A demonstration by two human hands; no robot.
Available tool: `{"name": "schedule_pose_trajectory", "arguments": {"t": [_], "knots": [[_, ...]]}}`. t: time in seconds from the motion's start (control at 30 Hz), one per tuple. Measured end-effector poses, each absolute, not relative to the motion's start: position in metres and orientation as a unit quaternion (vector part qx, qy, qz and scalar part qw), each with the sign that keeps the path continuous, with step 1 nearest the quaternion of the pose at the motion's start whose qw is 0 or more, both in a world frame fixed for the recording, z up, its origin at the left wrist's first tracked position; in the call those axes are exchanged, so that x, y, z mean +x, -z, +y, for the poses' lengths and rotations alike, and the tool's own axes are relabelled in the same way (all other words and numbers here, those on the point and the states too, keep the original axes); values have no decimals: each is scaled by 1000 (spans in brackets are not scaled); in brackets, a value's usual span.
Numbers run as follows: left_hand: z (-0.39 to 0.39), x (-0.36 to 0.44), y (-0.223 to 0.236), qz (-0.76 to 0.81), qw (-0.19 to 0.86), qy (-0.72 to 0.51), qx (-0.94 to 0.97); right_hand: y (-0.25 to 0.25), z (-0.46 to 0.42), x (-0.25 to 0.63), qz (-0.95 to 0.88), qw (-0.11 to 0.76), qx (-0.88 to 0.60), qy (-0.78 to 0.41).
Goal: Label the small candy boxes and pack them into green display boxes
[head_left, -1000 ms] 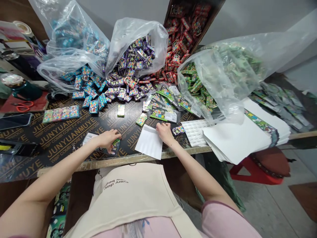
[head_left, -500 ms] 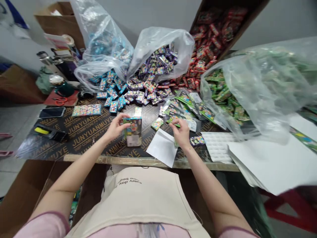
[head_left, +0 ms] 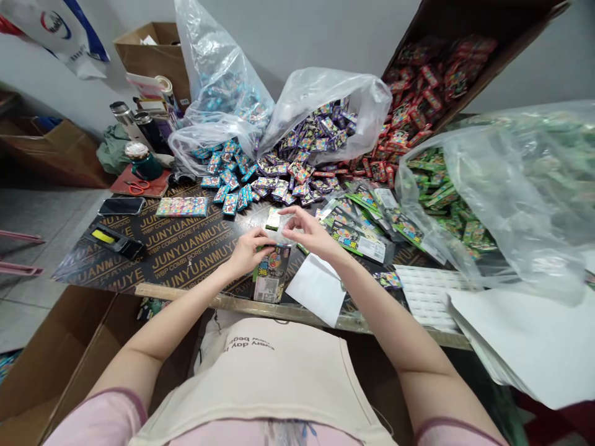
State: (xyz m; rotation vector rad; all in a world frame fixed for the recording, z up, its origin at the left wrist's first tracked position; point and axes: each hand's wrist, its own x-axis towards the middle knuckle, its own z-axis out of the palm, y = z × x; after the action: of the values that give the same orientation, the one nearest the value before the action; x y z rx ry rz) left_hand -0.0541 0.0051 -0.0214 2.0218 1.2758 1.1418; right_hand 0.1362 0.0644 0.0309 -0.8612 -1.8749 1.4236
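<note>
My left hand [head_left: 253, 253] has its fingers pinched at the upper edge of a black printed pouch [head_left: 269, 275], which lies near the table's front edge. My right hand [head_left: 309, 232] is just beyond the pouch, its thumb and fingers curved but apart. By its fingertips sits a small green-and-yellow packet [head_left: 273, 218], with clear plastic film [head_left: 258, 220] around it; whether the fingers touch the film, I cannot tell. A white sheet of paper [head_left: 316, 288] lies below my right wrist.
Blue packets [head_left: 230, 204], purple packets [head_left: 279, 186] and red packets [head_left: 404, 130] are heaped along the back. A plastic bag of green packets [head_left: 446, 198] stands right, beyond flat black pouches [head_left: 357, 238]. At left are a phone [head_left: 121, 206], scissors [head_left: 138, 187] and a tape dispenser [head_left: 114, 240].
My right hand has moved left from above the paper to the small packet. The pouch, upright before in my left hand, now lies flatter, and my left hand has shifted to its top edge.
</note>
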Motion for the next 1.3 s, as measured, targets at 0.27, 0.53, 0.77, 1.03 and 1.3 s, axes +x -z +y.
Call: {"name": "schedule_pose_trajectory", "arguments": {"t": [0.27, 0.53, 0.77, 1.03, 1.3], "knots": [[8, -55, 19, 495, 248, -429, 713, -8, 65, 137, -686, 315, -366, -545], [6, -51, 22, 498, 238, -447, 704, 27, 33, 133, -720, 462, -385, -346], [7, -53, 25, 496, 241, -459, 697, 35, 31, 128, -677, 491, -397, -377], [8, -55, 28, 492, 249, -459, 697, 21, 43, 122, -605, 397, -432, -539], [2, -60, 21, 492, 263, -420, 716, -18, 40, 131, -678, 428, -434, -411]]}}
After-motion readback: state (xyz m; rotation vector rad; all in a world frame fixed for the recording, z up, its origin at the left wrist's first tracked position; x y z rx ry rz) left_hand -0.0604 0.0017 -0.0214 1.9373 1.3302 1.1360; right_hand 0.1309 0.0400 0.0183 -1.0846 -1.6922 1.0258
